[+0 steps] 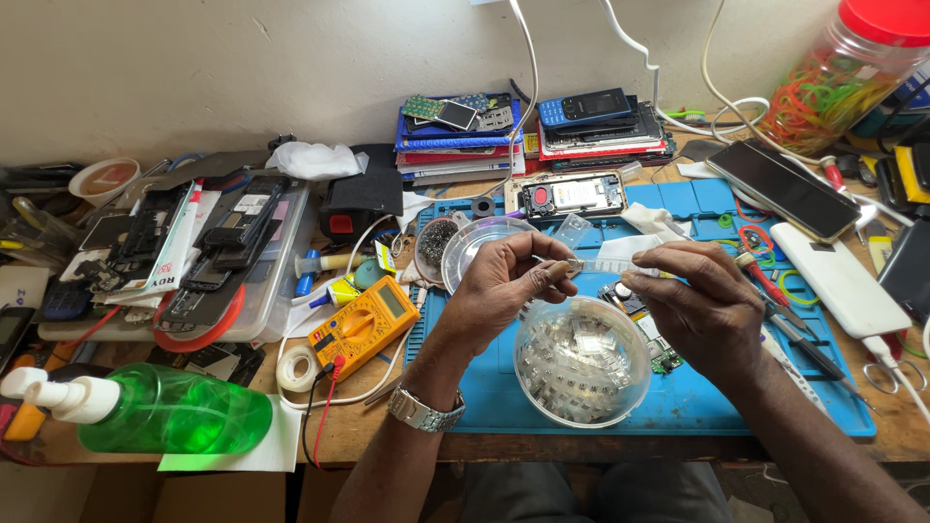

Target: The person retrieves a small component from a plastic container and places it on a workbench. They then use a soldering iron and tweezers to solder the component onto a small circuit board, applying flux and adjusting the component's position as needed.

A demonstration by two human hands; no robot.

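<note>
Both hands pinch a thin clear strip (pixel 605 264) between them, long axis running left-right: left hand (pixel 504 281) on its left end, right hand (pixel 699 308) on its right end. It sits just above the clear round tub (pixel 581 360) (small parts inside) on the blue mat (pixel 678 402).

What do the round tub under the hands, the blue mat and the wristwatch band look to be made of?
Round tub: clear glossy plastic, contents show through. Blue mat: matte, likely silicone or rubber, with moulded compartments. Wristwatch band on the left wrist: shiny silver links, probably metal.
</note>
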